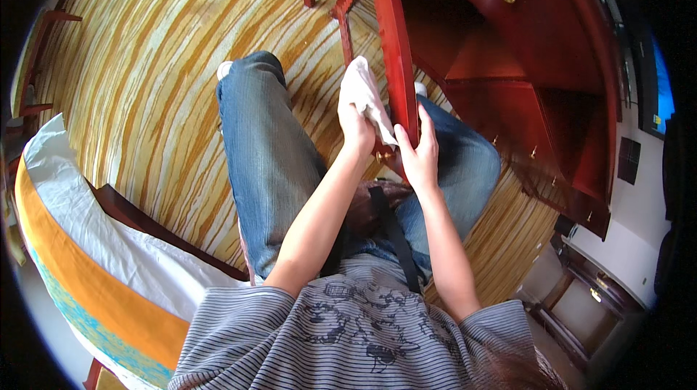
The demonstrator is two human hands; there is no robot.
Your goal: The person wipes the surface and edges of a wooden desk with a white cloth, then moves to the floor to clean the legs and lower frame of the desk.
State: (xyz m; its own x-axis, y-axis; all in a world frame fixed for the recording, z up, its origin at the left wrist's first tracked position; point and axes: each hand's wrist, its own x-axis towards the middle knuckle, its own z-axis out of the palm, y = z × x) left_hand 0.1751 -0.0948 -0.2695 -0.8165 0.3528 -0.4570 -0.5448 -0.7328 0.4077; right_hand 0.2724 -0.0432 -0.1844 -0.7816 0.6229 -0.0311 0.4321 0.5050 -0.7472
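Observation:
My left hand point(356, 126) holds a crumpled white cloth point(362, 88), which rests along the inner side of a red wooden frame point(400, 58). This frame looks like a cabinet door standing on edge between my knees, and carpet shows through its opening. A small brass knob point(385, 157) sits low on it, just below my left hand. On the other side, my right hand point(422, 156) grips the frame's edge between thumb and fingers. The fingertips of my left hand are partly hidden by the cloth.
A dark red wooden cabinet point(490, 58) with brass knobs stands on the right, its compartments showing. Striped carpet point(179, 63) covers the floor. At left lies a bed with white sheet point(136, 259) and an orange band point(109, 303). A lit screen point(661, 85) is at far right.

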